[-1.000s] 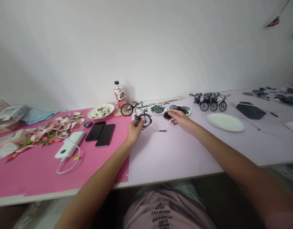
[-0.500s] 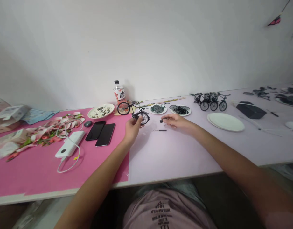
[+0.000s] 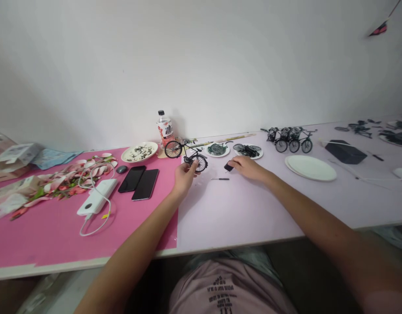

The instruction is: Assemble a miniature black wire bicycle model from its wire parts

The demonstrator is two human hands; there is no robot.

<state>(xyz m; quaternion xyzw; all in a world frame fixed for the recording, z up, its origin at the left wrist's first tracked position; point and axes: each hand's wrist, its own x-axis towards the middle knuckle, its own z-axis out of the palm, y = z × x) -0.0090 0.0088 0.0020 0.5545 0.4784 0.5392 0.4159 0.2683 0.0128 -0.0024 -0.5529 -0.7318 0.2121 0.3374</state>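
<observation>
A small black model bicycle is pinched at its lower wheel between the thumb and fingers of my left hand, tilted above the table. My right hand is closed on a small black part to the right of the bicycle; its exact kind is too small to make out. Just below, a small screwdriver lies on the pale table. Behind my hands stand a plate of dark green parts and a plate of black parts.
Several finished-looking model bicycles stand at the right rear, beside stacked white plates and a black block. Left, on pink covering, lie two phones, a power bank, a plate of small pieces and a drink bottle.
My right hand has turned the small black part, which shows more of its dark face, and has moved slightly right. My left hand still holds the bicycle, with the view slightly shifted.
</observation>
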